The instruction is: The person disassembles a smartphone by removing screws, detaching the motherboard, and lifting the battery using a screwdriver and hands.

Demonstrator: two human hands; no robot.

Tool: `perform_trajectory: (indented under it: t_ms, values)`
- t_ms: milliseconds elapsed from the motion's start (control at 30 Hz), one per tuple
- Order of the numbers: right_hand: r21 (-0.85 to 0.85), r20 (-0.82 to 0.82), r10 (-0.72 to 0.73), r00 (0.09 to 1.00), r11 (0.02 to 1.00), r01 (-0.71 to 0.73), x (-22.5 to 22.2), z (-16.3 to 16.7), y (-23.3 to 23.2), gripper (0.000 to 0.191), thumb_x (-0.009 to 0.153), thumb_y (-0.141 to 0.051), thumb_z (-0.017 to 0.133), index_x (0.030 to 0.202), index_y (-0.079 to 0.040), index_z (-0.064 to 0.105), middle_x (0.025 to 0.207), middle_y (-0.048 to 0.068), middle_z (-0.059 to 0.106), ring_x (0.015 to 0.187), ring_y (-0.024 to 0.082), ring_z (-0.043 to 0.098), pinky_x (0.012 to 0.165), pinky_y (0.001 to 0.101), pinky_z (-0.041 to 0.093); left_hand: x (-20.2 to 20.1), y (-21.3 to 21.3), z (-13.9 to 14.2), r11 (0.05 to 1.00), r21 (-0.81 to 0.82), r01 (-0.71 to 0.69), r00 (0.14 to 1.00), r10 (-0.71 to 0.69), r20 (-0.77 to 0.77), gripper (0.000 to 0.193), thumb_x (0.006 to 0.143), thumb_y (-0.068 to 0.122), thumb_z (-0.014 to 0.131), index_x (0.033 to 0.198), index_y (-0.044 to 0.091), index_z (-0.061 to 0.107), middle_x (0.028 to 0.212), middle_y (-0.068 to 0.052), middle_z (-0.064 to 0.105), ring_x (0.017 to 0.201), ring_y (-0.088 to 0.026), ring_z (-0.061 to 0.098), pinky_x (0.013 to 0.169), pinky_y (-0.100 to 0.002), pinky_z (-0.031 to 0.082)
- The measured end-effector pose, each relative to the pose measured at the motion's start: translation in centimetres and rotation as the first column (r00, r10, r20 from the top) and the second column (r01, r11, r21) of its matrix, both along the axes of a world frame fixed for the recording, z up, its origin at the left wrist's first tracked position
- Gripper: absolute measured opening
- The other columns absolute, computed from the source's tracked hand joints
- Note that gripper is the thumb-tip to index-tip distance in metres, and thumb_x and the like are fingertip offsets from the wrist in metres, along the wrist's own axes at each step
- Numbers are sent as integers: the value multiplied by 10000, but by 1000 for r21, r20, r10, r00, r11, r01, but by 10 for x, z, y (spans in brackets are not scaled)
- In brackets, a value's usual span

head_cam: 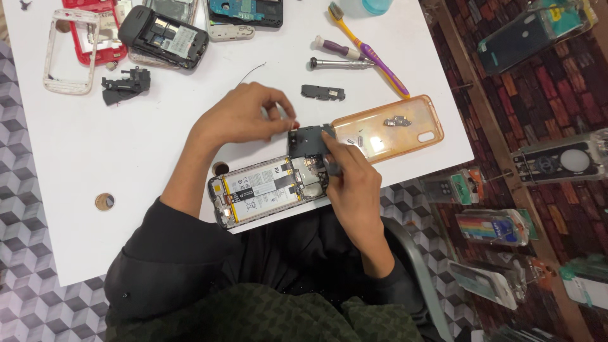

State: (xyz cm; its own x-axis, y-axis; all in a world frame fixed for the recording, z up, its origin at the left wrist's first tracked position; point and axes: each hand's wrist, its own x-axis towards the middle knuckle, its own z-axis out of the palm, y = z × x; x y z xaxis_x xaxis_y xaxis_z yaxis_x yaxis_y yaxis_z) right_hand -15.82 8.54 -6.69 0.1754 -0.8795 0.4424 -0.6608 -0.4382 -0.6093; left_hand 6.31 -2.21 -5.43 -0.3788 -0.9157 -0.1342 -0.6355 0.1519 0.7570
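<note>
Fingers of both hands, left and right, pinch the dark cover plate; tilting could strain the opened phone just beneath the grip.

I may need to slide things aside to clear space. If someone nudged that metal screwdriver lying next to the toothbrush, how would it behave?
The screwdriver is a slim round metal shaft lying flat on the smooth white table, so it would probably roll rather than slide. It looks rigid and fairly heavy for its size. The toothbrush right beside it might stop the roll.
</note>
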Motion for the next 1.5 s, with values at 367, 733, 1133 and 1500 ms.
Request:
perform_trajectory:
  t_ms: [367,733,1133,1500]
  values:
    - [-21,-209,-99,973,995,97,8,-9,-16,705,670,127,651,1298,-188,702,1155,97,616,722,292,671,593,414,532,-1,3,-3,995,-71,74,995,-70,66,417,626,368,925,941,124,800,772,3,751,607,-131,636,580,-295,504]
    - [-16,-309,-126,943,992,127,13,-15,-22,658,709,93,675,1299,-194,715,1145,76,606,761,301,684,608,434,538,-4,7,3,994,-71,86,991,-78,111,620,481,277,975,1049,141,766,927,-19,750,666,-137,717,620,-304,563]
    - [-137,-176,-112,978,987,88,20,-24,-31,611,705,117,660,1279,-91,685,1181,63,703,956,265,711,734,386,561,-7,18,14,976,-159,152,975,-122,185,870,425,323,995,1245,253,714,1205,15,595,770,-183,654,715,-343,553]
    - [-141,-149,-35,988,990,14,7,-8,-7,582,686,109,649,1233,-80,710,1103,45,717,971,253,689,784,380,573,1,22,16,848,-448,282,960,-249,131,687,588,393,895,1198,131,719,1186,-25,689,999,-241,672,786,-381,566]
